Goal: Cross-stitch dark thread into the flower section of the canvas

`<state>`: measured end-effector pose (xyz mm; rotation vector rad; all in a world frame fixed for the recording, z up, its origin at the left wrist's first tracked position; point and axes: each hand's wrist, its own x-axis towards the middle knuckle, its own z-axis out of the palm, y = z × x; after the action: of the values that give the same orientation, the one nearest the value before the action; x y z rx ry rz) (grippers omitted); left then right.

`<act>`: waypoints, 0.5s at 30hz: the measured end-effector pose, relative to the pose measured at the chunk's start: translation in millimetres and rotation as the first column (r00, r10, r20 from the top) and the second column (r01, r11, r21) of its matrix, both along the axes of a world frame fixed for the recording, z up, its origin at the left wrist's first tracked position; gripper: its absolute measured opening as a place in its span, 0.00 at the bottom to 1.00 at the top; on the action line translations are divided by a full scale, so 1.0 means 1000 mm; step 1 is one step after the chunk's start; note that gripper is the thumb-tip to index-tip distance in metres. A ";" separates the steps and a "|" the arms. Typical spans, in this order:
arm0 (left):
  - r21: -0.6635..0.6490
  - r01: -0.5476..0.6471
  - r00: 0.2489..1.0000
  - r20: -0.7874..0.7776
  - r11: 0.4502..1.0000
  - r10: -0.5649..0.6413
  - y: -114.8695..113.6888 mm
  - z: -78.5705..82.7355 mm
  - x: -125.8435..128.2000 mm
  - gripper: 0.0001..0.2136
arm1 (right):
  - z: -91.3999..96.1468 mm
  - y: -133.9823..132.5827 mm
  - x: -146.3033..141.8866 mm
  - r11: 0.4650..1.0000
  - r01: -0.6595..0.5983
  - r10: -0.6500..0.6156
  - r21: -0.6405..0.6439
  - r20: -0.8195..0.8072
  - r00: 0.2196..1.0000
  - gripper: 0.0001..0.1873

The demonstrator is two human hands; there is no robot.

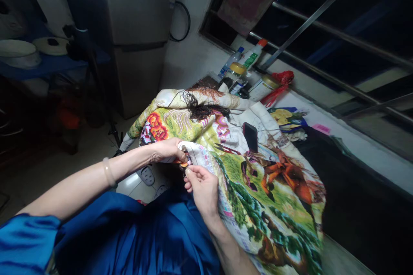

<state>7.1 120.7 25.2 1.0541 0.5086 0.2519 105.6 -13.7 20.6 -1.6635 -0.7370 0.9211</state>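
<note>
A large embroidered cloth (274, 197) with horses, trees and flowers lies over my lap and the table. My left hand (167, 149) is closed on a folded edge of the cloth, holding it up. My right hand (201, 187) sits just below it, fingers pinched together at the same edge; what they pinch is too small to make out. A tangle of dark thread (201, 109) lies on the cloth's far part. A dark phone (251, 136) rests on the cloth.
Bottles and jars (245, 66) and a red plastic bag (280, 84) stand at the table's far end under a barred window. A grey fridge (138, 38) stands at the back. Slippers (146, 176) lie on the floor. A blue shelf (48, 64) holds dishes at left.
</note>
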 end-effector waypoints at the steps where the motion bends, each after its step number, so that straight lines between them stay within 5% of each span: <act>1: 0.001 -0.001 1.000 -0.002 1.000 0.001 0.000 0.000 0.000 0.07 | 0.000 0.000 -0.001 1.000 0.008 -0.008 -0.002 -0.004 1.000 0.16; 15: -0.002 -0.012 0.999 -0.033 1.000 0.012 0.000 -0.001 -0.001 0.07 | -0.003 0.000 -0.001 1.000 -0.007 0.007 0.026 0.022 1.000 0.17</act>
<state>6.4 120.2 24.7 1.0551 0.5454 0.2450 104.2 -13.2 17.7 -1.6512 -0.7667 0.8962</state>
